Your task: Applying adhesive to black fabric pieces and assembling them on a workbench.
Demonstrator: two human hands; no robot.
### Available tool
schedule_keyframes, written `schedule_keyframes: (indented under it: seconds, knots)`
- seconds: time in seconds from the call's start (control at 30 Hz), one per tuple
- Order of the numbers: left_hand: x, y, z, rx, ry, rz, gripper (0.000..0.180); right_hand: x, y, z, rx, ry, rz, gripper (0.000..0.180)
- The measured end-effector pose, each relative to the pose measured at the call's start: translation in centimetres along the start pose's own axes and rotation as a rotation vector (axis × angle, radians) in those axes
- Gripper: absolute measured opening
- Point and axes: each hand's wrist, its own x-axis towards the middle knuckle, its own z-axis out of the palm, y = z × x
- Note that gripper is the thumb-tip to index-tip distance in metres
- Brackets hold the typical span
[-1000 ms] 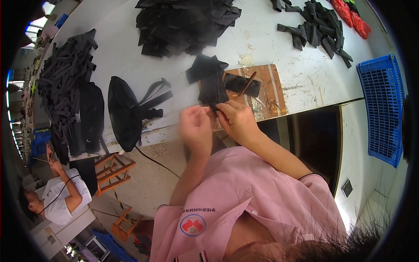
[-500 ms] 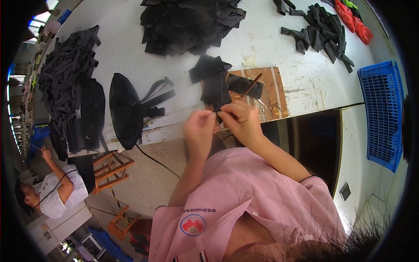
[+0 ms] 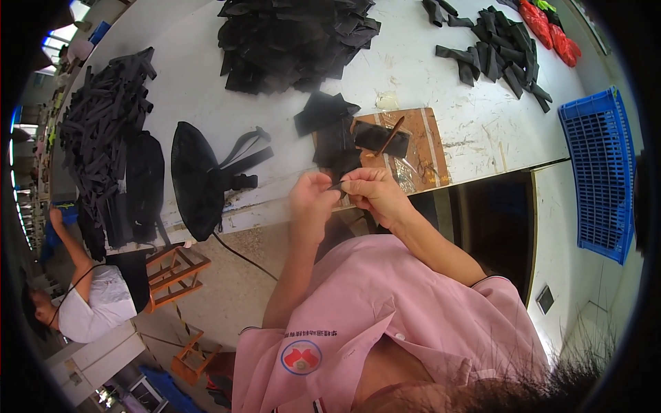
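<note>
Close together at the table's front edge, my left hand (image 3: 312, 204) and my right hand (image 3: 377, 195) pinch a small piece of black fabric (image 3: 337, 186) between their fingertips. Several black fabric pieces (image 3: 336, 141) lie just beyond my fingers, partly over a brown board (image 3: 428, 155). On that board rest a black fabric strip (image 3: 375, 138) and a thin brown pointed tool (image 3: 394, 132). To the left sits a black cup-shaped fabric item (image 3: 193, 179) with straps. My fingers hide part of the held piece.
A large heap of black fabric pieces (image 3: 292, 45) lies at the back, with black strips (image 3: 103, 131) at left and rolled black pieces (image 3: 506, 51) at right. A blue crate (image 3: 600, 175) stands far right. Another person (image 3: 96, 296) is at left near a wooden stool (image 3: 175, 275).
My fingertips have shifted slightly, and the small black piece now shows between them, tilted. The person at left has raised an arm. The whole view has shifted a little.
</note>
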Motion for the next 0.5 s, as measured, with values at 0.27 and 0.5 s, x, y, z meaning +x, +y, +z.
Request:
schedule_keyframes:
  seconds: [0.27, 0.5]
  knots:
    - [0.8, -1.8, 1.1, 0.571, 0.306, 0.621, 0.01, -0.1, -0.2, 0.5, 0.145, -0.158, -0.011, 0.017]
    - [-0.6, 0.9, 0.8, -0.071, -0.165, 0.138, 0.024, -0.6, -0.1, -0.5, -0.04, -0.058, -0.133, 0.02]
